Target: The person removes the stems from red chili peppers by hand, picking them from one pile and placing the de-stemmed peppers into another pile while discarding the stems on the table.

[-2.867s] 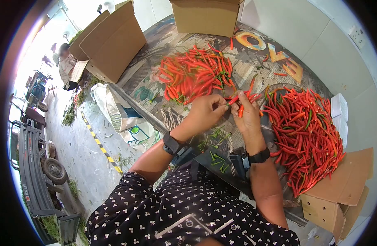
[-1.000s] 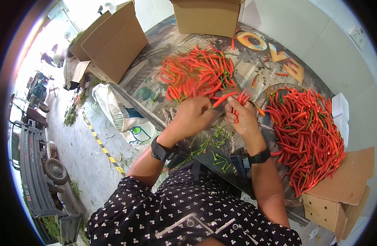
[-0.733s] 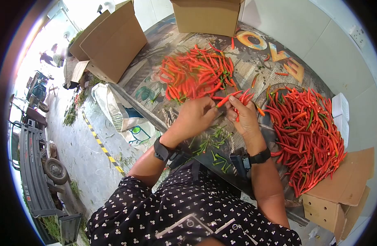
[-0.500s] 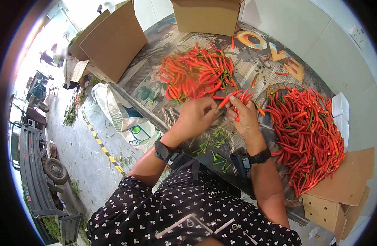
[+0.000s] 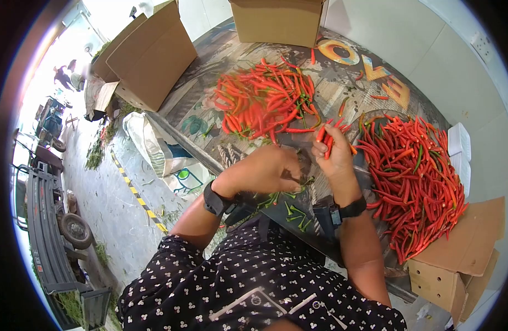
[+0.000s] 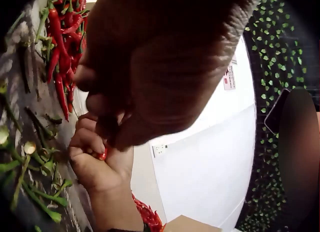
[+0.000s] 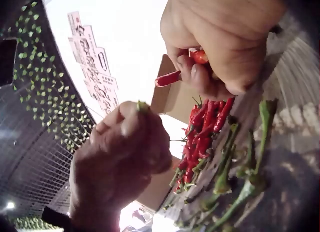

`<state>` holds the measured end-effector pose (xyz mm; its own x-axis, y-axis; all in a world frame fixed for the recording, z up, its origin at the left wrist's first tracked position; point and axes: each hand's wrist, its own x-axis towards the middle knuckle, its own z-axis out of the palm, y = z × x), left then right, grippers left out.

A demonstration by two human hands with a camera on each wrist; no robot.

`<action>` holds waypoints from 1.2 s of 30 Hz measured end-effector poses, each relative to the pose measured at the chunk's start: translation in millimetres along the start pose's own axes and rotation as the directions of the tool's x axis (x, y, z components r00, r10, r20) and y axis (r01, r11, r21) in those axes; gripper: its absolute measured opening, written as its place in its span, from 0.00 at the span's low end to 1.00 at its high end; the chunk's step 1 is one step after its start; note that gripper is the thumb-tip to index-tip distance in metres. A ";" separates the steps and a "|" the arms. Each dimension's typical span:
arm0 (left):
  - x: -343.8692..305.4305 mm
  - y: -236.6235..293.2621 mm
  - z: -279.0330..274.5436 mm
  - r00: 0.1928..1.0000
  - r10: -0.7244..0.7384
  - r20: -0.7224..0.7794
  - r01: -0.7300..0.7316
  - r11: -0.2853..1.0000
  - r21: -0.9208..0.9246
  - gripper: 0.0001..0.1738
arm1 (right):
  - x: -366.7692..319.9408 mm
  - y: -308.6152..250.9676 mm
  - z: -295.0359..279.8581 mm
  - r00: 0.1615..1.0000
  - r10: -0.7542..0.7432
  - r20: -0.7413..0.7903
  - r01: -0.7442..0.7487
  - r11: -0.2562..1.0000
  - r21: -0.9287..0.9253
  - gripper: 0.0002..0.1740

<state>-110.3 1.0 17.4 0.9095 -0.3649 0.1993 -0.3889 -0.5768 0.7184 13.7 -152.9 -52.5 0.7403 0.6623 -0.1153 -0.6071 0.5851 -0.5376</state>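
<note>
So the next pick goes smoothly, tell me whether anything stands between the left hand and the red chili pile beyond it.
Nothing visible does: in the head view, the near edge of the red chili pile lies just beyond the knuckles of the left hand. The twisted rope lies off to the left.

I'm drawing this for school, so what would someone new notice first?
Probably the huge heap of red chillies on the table's right side. Next might be the smaller chilli heap near the middle, then the bright orange letters across the tabletop's far side.
</note>
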 end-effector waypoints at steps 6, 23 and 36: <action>17.4 -21.5 -1.0 0.975 -0.018 -0.221 0.105 0.915 0.388 0.06 | -4.0 -2.5 11.8 0.995 -0.006 -0.095 0.005 1.000 -0.010 0.10; 33.5 -38.2 3.7 0.923 -0.033 -0.384 0.234 0.841 0.489 0.12 | -6.2 3.2 16.5 0.985 -0.134 -0.107 0.100 0.956 -0.274 0.07; 30.1 -22.1 6.6 0.910 -0.043 -0.412 0.101 0.988 0.120 0.10 | -6.1 4.4 16.8 0.989 -0.099 -0.109 0.069 0.965 -0.254 0.08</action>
<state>-75.4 -2.0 3.2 0.9053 -0.0064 0.4247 -0.3098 -0.6941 0.6498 1.7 -146.5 -40.2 0.8237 0.5463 -0.1517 -0.4618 0.4913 -0.7385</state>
